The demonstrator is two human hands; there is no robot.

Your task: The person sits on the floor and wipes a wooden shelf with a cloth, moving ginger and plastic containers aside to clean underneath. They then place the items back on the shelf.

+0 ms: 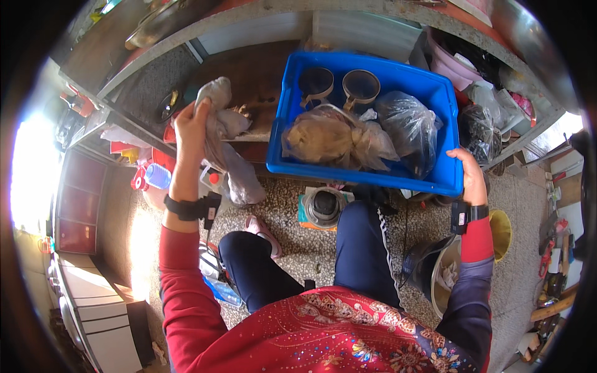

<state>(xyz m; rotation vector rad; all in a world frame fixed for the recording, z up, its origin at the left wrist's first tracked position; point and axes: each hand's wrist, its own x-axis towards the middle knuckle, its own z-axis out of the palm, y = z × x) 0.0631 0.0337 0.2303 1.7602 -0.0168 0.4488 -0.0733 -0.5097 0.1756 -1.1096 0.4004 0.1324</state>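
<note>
My left hand (191, 126) grips a grey cloth (217, 135), raised in front of the wooden shelf at the left of the bin. My right hand (468, 175) holds the near right corner of a blue plastic bin (364, 179), thumb over its rim. Inside the bin, two round cups or strainers with handles (316, 84) (361, 86) lie at the far side. Tied clear plastic bags with yellowish contents (322, 140) are in front of them, and another clear plastic bag (406, 126) is at the right. What supports the bin's underside is hidden.
A wooden shelf (252, 70) lies behind the bin. On the speckled floor stand a round glass-like container with a dark top (325, 203), a waste bin (443, 284) and a yellow bucket (500, 235). A pink basin (447, 60) and plastic bags fill the shelf's right side.
</note>
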